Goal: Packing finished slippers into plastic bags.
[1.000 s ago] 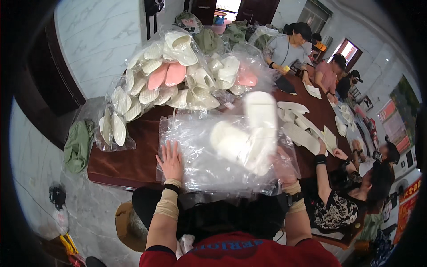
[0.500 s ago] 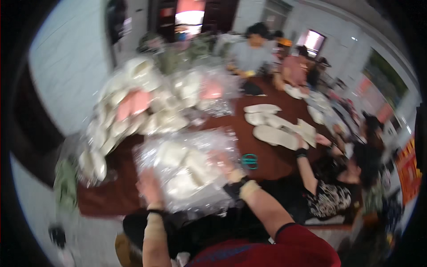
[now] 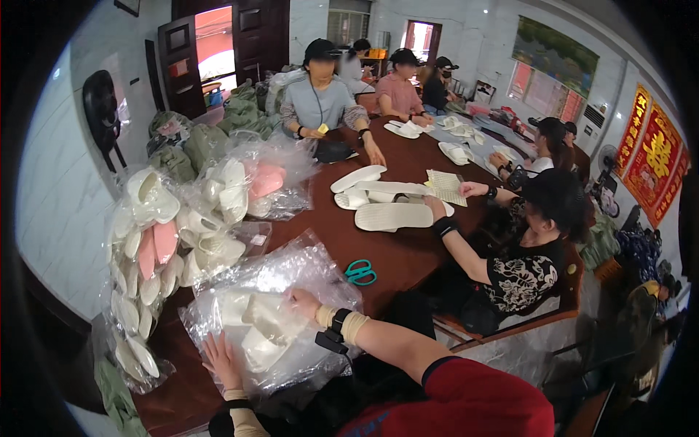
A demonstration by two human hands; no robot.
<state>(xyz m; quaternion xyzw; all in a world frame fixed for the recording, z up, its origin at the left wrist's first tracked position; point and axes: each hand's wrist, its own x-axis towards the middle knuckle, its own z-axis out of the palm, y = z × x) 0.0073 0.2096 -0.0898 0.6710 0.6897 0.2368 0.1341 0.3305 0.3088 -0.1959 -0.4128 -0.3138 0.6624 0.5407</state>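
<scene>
Flanking two white slippers point(image 3: 268, 329): two hands point(image 3: 225, 364)

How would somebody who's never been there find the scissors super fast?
Start at the big brown-covered table. Find the crinkly clear plastic by the person's right hand, then look just past its right edge. The scissors there have teal loop handles, unlike the pale slippers nearby.

At the right hand point(image 3: 306, 304), a clear rectangular plastic bag point(image 3: 302, 261) shines, crinkled; beyond that hand, a brown cloth table cover point(image 3: 408, 258) looks matt.
</scene>
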